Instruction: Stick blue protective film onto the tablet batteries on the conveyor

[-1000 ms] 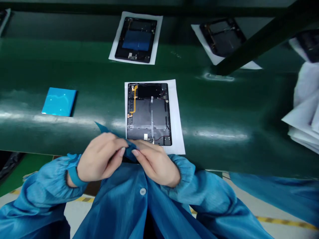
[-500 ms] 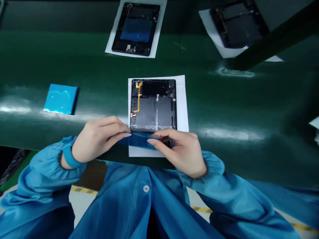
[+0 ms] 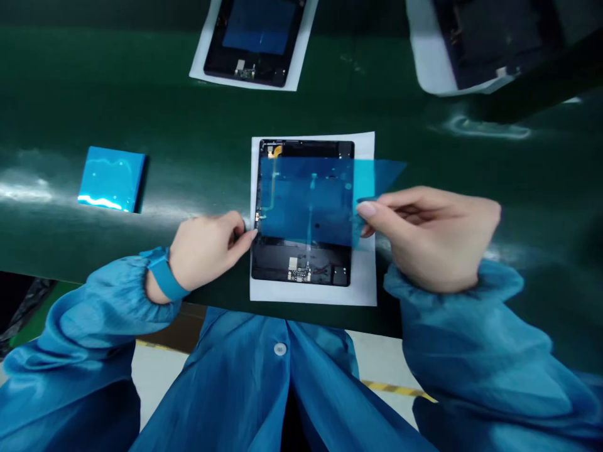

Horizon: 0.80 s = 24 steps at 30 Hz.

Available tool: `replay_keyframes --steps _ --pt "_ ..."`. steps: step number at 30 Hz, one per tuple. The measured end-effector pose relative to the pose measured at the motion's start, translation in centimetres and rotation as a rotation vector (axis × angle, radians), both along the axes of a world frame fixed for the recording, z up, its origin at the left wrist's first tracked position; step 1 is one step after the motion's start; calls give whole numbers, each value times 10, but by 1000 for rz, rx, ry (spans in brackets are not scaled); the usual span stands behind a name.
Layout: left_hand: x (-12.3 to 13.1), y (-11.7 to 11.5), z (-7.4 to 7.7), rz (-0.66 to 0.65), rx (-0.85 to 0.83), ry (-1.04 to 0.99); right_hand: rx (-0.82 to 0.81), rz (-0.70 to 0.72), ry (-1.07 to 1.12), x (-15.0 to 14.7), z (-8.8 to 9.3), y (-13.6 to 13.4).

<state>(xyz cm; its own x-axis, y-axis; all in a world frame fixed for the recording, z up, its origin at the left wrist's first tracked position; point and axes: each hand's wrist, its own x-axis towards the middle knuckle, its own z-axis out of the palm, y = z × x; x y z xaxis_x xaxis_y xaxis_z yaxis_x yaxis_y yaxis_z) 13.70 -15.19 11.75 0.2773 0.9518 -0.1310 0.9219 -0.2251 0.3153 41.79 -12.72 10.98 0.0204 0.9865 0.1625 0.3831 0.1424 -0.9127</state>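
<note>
An opened black tablet (image 3: 301, 260) lies on a white sheet (image 3: 313, 294) in front of me, its circuit board and cables showing. A translucent blue film (image 3: 325, 201) spans the middle of the tablet and reaches past its right edge. My right hand (image 3: 428, 235) pinches the film at its right side between thumb and fingers. At the tablet's left edge is my left hand (image 3: 207, 251), fingers curled and thumb tip against the rim. Whether the film touches the tablet's inside all over, I cannot tell.
To the left sits a stack of shiny blue film squares (image 3: 112, 179) on the green table (image 3: 179, 125). A second opened tablet (image 3: 249, 69) with blue film lies at the back, and a third (image 3: 494, 44) at the back right, partly behind a dark bar.
The blue film has moved from the tablet's near end to over its middle. My right hand has gone right and away from me with it; my left hand now rests at the tablet's left rim.
</note>
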Motion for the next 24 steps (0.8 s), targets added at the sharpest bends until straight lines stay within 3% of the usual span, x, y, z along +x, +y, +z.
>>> replay_keyframes --steps 3,7,15,18,24 --pt "15 -7 -11 -32 -49 206 -172 -1 247 4 -22 16" --pt "26 -5 -16 9 -44 238 -349 -14 393 5 -41 26" --pt "39 2 -7 -13 -110 240 -434 -1 394 10 -31 36" --pt "30 3 -10 -134 -41 156 -465 -24 375 15 -27 35" --pt "0 22 -25 -404 136 -230 -431 22 200 33 -35 27"
